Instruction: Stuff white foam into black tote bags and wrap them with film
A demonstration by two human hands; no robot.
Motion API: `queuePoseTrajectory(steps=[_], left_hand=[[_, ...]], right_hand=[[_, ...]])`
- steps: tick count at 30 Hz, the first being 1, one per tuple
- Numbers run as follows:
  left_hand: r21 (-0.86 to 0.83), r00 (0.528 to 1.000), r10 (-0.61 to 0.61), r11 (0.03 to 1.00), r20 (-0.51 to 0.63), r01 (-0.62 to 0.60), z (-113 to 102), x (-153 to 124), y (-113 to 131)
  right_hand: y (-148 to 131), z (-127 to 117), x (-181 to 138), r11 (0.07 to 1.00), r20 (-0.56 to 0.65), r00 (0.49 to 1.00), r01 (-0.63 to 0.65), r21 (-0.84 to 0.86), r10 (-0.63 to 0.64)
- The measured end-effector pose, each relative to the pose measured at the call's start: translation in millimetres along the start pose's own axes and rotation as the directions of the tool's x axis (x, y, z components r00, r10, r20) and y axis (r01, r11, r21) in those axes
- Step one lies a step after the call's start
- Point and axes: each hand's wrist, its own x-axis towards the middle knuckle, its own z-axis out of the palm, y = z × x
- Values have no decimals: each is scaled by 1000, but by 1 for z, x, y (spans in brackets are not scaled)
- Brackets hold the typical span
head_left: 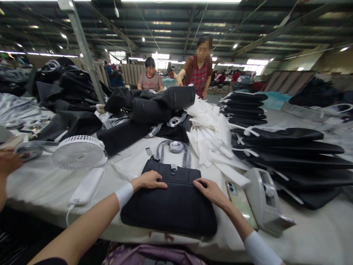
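One black bag (168, 211) lies flat on the near side of the bench (311, 235), its zipper running left to right across the upper part. The left hand (150, 180) rests palm down on it, left of the middle, partly open, with fingers and thumb stretched loosely along the zipper. The right hand (208, 189) touches the right edge near the zipper's end, half open with its fingers bent; the fingertips are small and partly hidden, so I cannot tell whether either of the hands pinches the material. Plastic-wrapped straps (175, 146) lie just beyond the bag's far edge.

Left of the bag stand a white fan (78, 154) and, nearer, a white box (86, 186) with a cable. Another person's hand (9, 162) is at the far left edge, blurred. To the right, a phone (241, 202) lies beside a tape dispenser (264, 202), with stacked black bags (298, 165) farther right. White sheets (209, 129) are heaped between that stack and a far pile of dark bags (151, 110). Beyond are a person in a checked apron (197, 73) and a person in a striped shirt (150, 81).
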Motion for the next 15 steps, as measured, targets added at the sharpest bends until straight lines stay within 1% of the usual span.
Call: queuePoseTrajectory(steps=[2, 3, 5, 7, 8, 10, 12, 13, 15], left_hand=[[-38, 999, 33, 999, 24, -33, -9, -9, -5], [-77, 998, 50, 996, 31, -48, -14, -17, -10], [-209, 997, 65, 976, 31, -57, -23, -40, -25], [-383, 999, 38, 923, 17, -29, -24, -66, -42], [-460, 1000, 14, 888, 6, -10, -21, -79, -49], [-572, 998, -48, 820, -43, 15, -7, -100, -61], [-637, 982, -118, 771, -146, -2, 13, -112, -66], [-649, 965, -159, 761, -208, -14, 23, -113, -67], [-634, 909, -260, 773, -325, -6, 41, -111, -64]], right_hand=[[20, -5, -14, 973, 26, 998, -53, 227, 49], [27, -3, -22, 952, 14, 998, -68, 300, 67], [37, 6, -36, 926, -50, 994, -73, 371, 98], [39, 16, -45, 922, -128, 985, -59, 383, 116], [38, 20, -48, 921, -150, 981, -55, 385, 121], [34, 26, -49, 913, -164, 978, -53, 404, 129], [30, 29, -49, 900, -169, 976, -50, 433, 135], [29, 31, -48, 895, -175, 975, -48, 443, 139], [28, 35, -48, 893, -194, 969, -53, 446, 154]])
